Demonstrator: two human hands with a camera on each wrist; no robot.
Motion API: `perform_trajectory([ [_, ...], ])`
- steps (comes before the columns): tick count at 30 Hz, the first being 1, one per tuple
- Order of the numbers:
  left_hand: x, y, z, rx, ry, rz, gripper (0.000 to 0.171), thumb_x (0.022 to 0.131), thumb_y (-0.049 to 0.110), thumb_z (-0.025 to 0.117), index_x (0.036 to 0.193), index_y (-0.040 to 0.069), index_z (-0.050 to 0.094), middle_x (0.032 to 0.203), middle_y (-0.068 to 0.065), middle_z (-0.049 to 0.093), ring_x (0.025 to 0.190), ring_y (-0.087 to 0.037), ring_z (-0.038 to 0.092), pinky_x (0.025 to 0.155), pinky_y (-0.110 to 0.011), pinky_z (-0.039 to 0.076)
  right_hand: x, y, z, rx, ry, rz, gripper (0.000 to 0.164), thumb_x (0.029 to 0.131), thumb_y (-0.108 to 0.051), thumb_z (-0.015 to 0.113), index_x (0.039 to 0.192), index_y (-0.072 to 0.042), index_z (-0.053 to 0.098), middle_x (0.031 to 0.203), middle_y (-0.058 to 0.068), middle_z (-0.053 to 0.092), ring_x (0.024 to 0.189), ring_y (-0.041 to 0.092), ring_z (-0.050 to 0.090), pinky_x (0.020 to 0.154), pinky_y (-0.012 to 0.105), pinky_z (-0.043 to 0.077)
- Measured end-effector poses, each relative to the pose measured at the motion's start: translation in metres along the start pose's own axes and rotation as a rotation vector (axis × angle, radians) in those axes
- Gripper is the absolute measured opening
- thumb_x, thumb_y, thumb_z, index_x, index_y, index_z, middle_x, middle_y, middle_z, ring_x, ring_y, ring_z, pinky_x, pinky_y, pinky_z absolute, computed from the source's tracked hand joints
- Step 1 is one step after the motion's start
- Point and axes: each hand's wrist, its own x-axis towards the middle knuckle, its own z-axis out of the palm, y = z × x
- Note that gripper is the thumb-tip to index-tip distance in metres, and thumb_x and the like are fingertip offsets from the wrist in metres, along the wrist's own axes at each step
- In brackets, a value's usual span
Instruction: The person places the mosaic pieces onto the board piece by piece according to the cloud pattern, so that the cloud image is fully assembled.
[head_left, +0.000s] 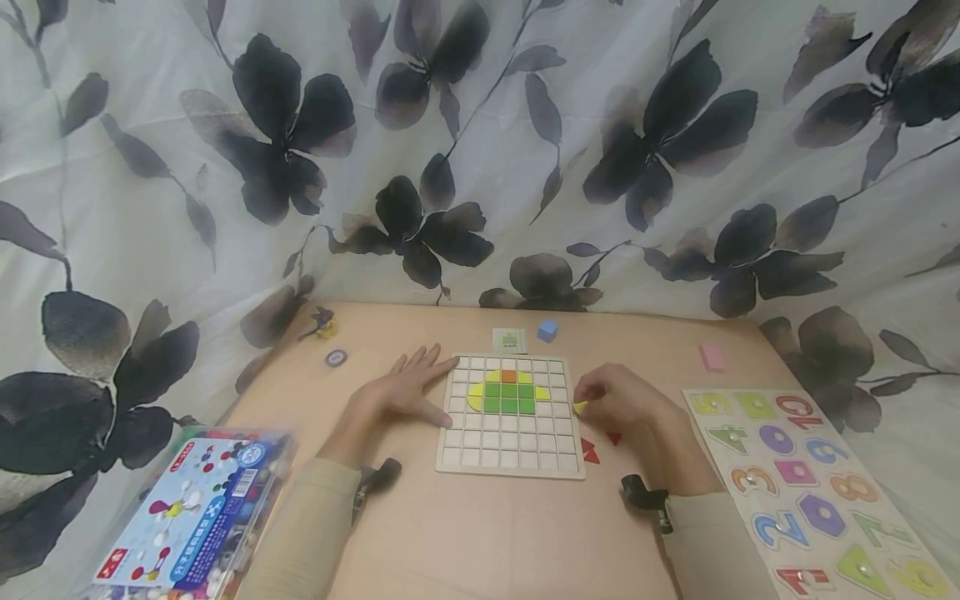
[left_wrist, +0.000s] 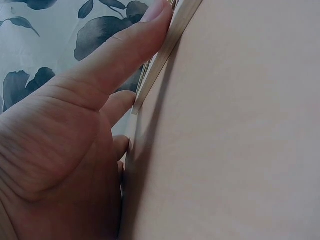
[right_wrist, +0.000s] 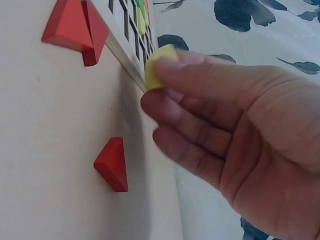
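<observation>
A white wooden grid board (head_left: 480, 439) lies mid-table, with green squares (head_left: 510, 398), an orange square (head_left: 508, 376) and yellow rounded pieces (head_left: 476, 397) set in its cells. Along its left edge rests my left hand (head_left: 405, 390), fingers spread, thumb and index touching the rim. My right hand (head_left: 618, 400) pinches a small yellow block (right_wrist: 161, 67) between thumb and fingertips, just off the board's right edge. Red triangular blocks (right_wrist: 111, 165) lie on the table below that hand, several in all, two of them close together by the board.
Behind the board are a small pattern card (head_left: 509, 341) and a blue block (head_left: 547, 331). A pink block (head_left: 712, 357) sits back right, a number puzzle board (head_left: 795, 472) at right. A clear box of model parts (head_left: 195, 508) stands left; a small figure (head_left: 324, 322) and round disc (head_left: 336, 358) lie back left.
</observation>
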Motion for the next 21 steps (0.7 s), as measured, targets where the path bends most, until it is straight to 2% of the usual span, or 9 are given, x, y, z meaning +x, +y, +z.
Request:
perform_trajectory([
  [4,0.001,0.0,0.001,-0.001,0.004,0.003,0.122,0.072,0.076,0.079,0.168,0.031,0.018,0.175,-0.017,-0.004,0.162,-0.043,-0.007,0.128,-0.065,-0.004,0.004,0.001,-0.002,-0.036,0.066,-0.128,0.015,0.093,-0.004,0.074,0.098,-0.017,0.079,0.097,-0.003,0.072,0.094,0.02,0.06,0.078,0.031,0.052],
  [7,0.0,0.0,0.001,-0.003,0.005,0.003,0.122,0.072,0.076,0.079,0.168,0.031,0.019,0.175,-0.017,-0.004,0.162,-0.043,-0.007,0.128,-0.065,-0.004,0.006,-0.002,-0.001,-0.035,0.089,-0.177,0.014,0.094,-0.004,0.073,0.103,-0.014,0.079,0.097,-0.002,0.071,0.095,0.021,0.059,0.079,0.03,0.05],
  [11,-0.001,0.0,0.001,-0.004,0.004,0.001,0.121,0.072,0.077,0.079,0.168,0.033,0.019,0.176,-0.015,-0.004,0.162,-0.041,-0.008,0.129,-0.063,-0.005,0.009,-0.01,0.005,-0.007,0.118,-0.14,0.015,0.095,-0.008,0.073,0.108,-0.014,0.079,0.099,-0.001,0.069,0.095,0.022,0.059,0.079,0.029,0.05],
  [15,-0.001,0.0,0.001,-0.002,0.005,0.003,0.12,0.073,0.077,0.078,0.168,0.033,0.019,0.176,-0.015,-0.004,0.162,-0.04,-0.008,0.129,-0.063,-0.005,0.011,-0.018,0.012,0.007,0.152,-0.108,0.018,0.094,-0.013,0.077,0.112,-0.016,0.08,0.101,-0.001,0.071,0.098,0.022,0.061,0.087,0.033,0.052],
  [21,-0.001,0.0,0.0,-0.002,0.004,0.0,0.12,0.073,0.077,0.078,0.168,0.034,0.019,0.176,-0.015,-0.004,0.162,-0.04,-0.008,0.129,-0.062,-0.005,0.014,-0.023,0.022,0.018,0.164,-0.125,0.02,0.095,-0.012,0.077,0.113,-0.018,0.081,0.107,-0.002,0.076,0.103,0.021,0.064,0.1,0.042,0.054],
])
